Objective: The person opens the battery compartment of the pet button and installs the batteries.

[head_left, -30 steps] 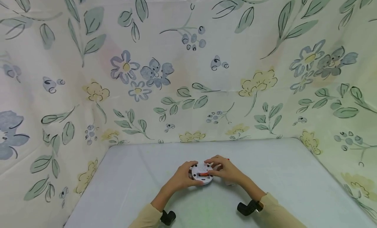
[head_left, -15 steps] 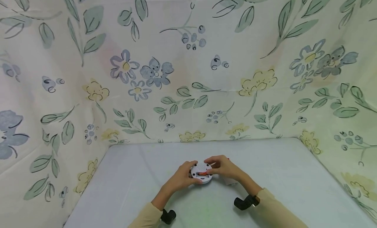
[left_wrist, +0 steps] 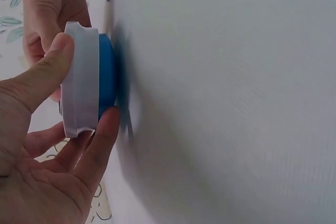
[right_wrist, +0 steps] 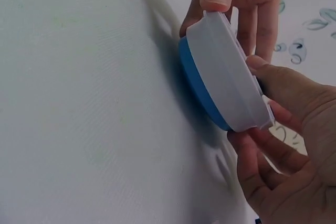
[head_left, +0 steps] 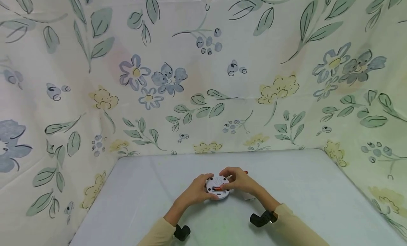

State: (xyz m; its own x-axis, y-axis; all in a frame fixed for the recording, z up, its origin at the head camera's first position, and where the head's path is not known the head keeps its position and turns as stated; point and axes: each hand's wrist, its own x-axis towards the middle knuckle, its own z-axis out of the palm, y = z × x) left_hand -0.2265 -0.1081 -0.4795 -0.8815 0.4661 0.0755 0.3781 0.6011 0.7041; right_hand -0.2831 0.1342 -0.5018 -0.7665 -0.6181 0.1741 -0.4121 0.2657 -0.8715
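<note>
Two black wrist cameras (head_left: 182,233) are worn nearest. One round white-and-blue device (head_left: 218,181), on or just above the counter (head_left: 143,189), is gripped by the left hand (head_left: 198,191) and right hand (head_left: 240,180), the right thumb laid at its battery compartment (head_left: 219,192), where at least one orange battery (head_left: 217,189) shows. Beyond, one floral cloth (head_left: 190,76) is hung.

Smooth plastic device (head_left: 217,180) (blue base (left_wrist: 107,72) matt), matt tabletop (head_left: 295,189), creased cloth backdrop (head_left: 203,75)

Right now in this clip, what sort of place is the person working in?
Probably a screened-off indoor recording corner, though the room beyond is hidden. Floral cloth hangs behind and along both sides of a pale table, and a black device is worn at each wrist.
</note>
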